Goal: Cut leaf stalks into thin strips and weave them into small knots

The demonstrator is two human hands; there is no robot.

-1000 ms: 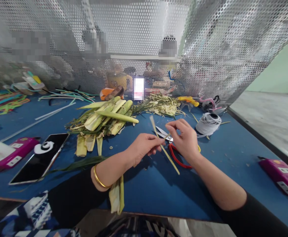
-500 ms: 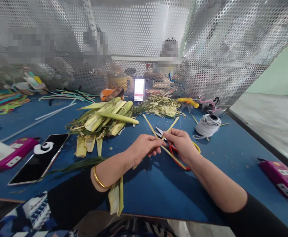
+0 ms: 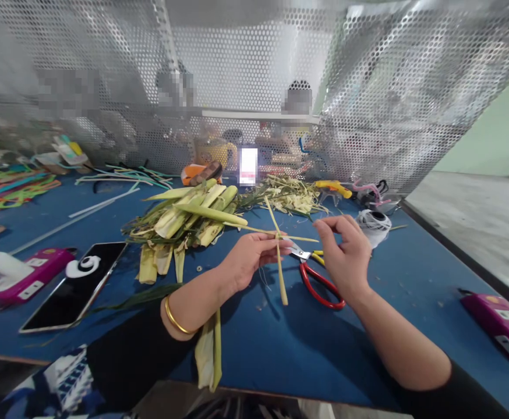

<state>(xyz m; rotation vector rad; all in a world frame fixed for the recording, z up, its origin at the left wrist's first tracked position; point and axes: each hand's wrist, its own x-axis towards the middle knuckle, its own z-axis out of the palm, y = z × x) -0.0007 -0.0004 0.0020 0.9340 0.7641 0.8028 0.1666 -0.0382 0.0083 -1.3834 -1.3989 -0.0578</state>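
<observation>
Left hand: narrow; thin pale strips (image 3: 281, 273) are pinched between the fingers of the left hand (image 3: 248, 259), crossed at the fingertips and held above the middle of the table (image 3: 263, 355).
Right hand: the right hand (image 3: 346, 256) is raised just beside one strip's end, thumb and forefinger brought near each other; whether anything is pinched there cannot be told.
Scissors: the scissors (image 3: 301, 254) are laid between the hands, blades partly covered by the left fingertips in this view, red handle turned toward the front edge.
Front edge: blue surface is shown between the forearms down to this edge; a stalk piece (image 3: 205, 355) is reached over by the left forearm, its lower end at the edge.
Right edge: the thread spool (image 3: 374, 230) is set near its far part, partly hidden by the right hand; the purple box (image 3: 501, 326) is placed farther forward.
Left side: a phone (image 3: 66, 302) is laid near the front edge, with the stalk pile (image 3: 193, 215) between it and the far edge's middle.
Far edge: shredded husk (image 3: 292, 195) is heaped before the mesh panel (image 3: 254, 58).
</observation>
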